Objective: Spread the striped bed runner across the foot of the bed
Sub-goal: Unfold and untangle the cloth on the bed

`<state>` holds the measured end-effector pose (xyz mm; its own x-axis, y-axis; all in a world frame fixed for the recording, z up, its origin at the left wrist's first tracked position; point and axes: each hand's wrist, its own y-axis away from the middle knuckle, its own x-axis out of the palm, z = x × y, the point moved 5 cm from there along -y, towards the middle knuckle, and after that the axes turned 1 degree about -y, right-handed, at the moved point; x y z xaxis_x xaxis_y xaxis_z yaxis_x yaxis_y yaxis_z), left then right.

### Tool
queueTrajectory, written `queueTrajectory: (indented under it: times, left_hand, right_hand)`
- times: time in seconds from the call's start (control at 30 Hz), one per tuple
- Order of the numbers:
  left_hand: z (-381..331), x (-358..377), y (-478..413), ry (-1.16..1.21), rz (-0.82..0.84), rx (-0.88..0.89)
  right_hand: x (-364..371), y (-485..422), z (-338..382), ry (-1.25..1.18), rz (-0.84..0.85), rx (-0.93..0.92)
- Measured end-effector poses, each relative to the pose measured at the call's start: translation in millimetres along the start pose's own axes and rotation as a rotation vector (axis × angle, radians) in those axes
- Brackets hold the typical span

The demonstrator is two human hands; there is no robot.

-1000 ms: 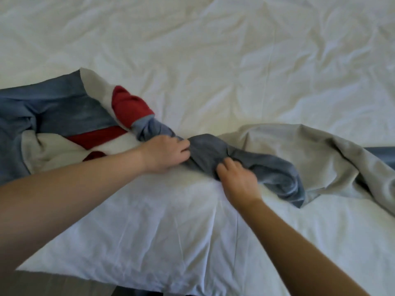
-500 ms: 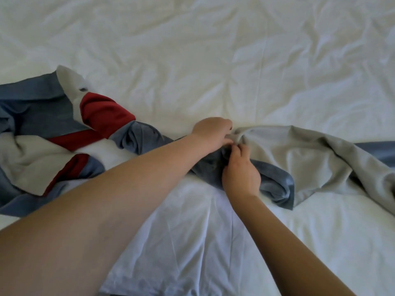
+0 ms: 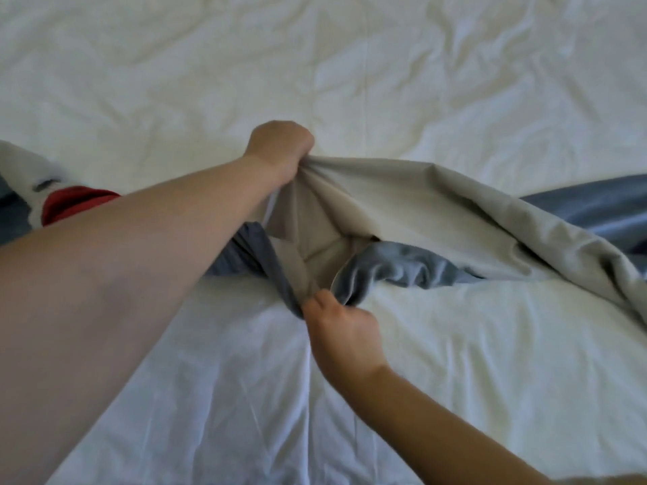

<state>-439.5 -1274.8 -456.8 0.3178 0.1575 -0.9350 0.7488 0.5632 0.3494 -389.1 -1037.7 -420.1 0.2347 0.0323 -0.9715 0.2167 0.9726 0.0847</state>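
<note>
The striped bed runner (image 3: 427, 201), in blue, beige and red bands, lies bunched and twisted across the white bed (image 3: 350, 64). My left hand (image 3: 280, 148) is closed on the runner's far beige edge and holds it lifted off the sheet. My right hand (image 3: 341, 327) pinches the near blue edge closer to me. Between the two hands the cloth is pulled open, showing its beige underside. The runner's left end, with its red band (image 3: 75, 204), is partly hidden behind my left forearm.
Wrinkled white bedding stretches beyond the runner toward the top of the view and also lies between the runner and me. The runner's right part trails off the right edge of the view.
My left hand has moved away from me with the beige edge, and my right hand has drawn the blue edge toward me. The twisted middle of the runner has opened out between them.
</note>
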Motion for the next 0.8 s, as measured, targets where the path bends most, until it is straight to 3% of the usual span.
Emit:
queueTrajectory:
  times: [0.27, 0.4, 0.5, 0.6, 0.67, 0.73, 0.8]
  left_hand:
    - [20, -36, -23, -0.037, -0.211, -0.055]
    - [54, -71, -30, 0.028, -0.358, -0.22]
    - [69, -68, -20, 0.159, -0.352, -0.353]
    - [69, -41, -7, 0.326, -0.256, -0.339]
    - [70, -16, 5, 0.438, -0.045, -0.317]
    - [74, 12, 24, 0.581, 0.231, -0.339]
    - [78, 33, 49, 0.744, 0.411, -0.359]
  right_hand:
    - [10, 24, 49, -0.178, 0.009, 0.038]
    - [18, 35, 39, -0.166, -0.006, 0.012]
    - [32, 44, 16, -0.06, 0.069, -0.022]
    - [44, 47, -4, -0.053, 0.278, 0.044]
    - [41, 42, -9, -0.121, 0.369, 0.086]
    - [34, 29, -8, -0.222, 0.383, 0.138]
    - [20, 5, -2, -0.267, 0.251, 0.142]
